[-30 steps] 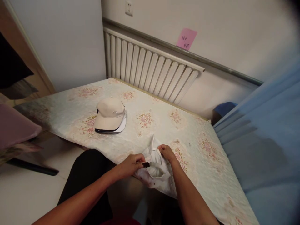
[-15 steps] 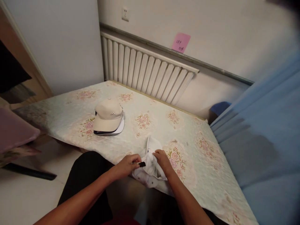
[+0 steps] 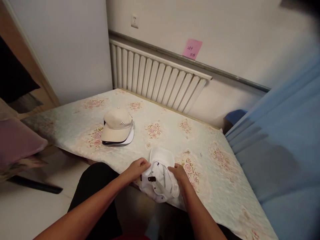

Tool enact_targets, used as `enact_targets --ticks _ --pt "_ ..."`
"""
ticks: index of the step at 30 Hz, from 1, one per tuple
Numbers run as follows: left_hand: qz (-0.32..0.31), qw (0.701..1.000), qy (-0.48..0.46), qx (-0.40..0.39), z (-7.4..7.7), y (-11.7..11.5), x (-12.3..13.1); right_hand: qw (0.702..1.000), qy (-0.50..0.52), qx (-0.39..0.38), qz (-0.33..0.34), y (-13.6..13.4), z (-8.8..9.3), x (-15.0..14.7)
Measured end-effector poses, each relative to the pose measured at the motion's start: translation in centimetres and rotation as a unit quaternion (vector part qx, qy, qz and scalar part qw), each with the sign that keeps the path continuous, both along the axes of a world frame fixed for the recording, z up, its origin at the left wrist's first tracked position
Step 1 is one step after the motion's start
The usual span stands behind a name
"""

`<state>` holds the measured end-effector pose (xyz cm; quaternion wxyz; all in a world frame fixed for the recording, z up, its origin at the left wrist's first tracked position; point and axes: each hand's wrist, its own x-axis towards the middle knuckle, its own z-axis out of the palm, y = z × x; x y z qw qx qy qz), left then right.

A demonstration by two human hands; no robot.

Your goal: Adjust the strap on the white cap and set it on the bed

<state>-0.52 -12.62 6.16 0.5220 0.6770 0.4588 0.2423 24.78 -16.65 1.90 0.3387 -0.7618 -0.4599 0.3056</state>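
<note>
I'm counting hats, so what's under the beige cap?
A dark brim and a white brim peek out beneath the beige cap; the rest is covered, so the exact number is hidden.

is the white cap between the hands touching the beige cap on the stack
Apart: in the head view, a strip of flowered cover shows plainly between the white cap and the beige cap.

A pink note (image 3: 192, 49) hangs above a white radiator (image 3: 159, 78).
</note>
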Motion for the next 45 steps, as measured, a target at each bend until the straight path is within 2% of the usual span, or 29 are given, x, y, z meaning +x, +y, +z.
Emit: enact_targets --ticks 2,4,9,12,19,26,33,39,45 --pt "0.045 0.998 0.048 -0.005 -0.6 0.7 0.5 1.0 0.003 0.008 0.002 -0.3 0.9 -0.6" --pt "0.065 0.996 0.066 -0.013 -1.1 1.2 1.0 1.0 -0.009 0.023 -0.001 -0.6 1.8 -1.3" --pt "0.02 0.997 0.052 -0.046 -1.4 1.1 1.8 0.997 -0.053 0.056 -0.009 -1.4 3.5 -2.9" --pt "0.03 0.998 0.053 -0.029 -1.0 0.9 2.0 0.997 -0.056 0.056 -0.01 -1.7 4.1 -3.4" --pt "0.056 0.994 0.084 0.043 -0.2 0.6 2.6 0.999 -0.03 0.025 -0.024 -1.8 4.6 -4.2" --pt "0.06 0.989 0.1 0.095 -0.1 0.9 2.7 0.997 -0.056 0.028 -0.046 -1.9 4.5 -3.9" --pt "0.04 0.995 0.023 0.086 0.3 0.4 2.6 0.997 -0.031 0.05 -0.044 -2.5 4.8 -3.8" --pt "0.047 0.987 -0.15 -0.018 0.3 -0.4 3.1 0.996 0.041 0.064 -0.051 -2.7 5.2 -4.1" --pt "0.043 0.98 -0.191 -0.029 0.5 -0.9 3.3 0.987 0.118 0.074 -0.082 -2.4 4.9 -4.0"
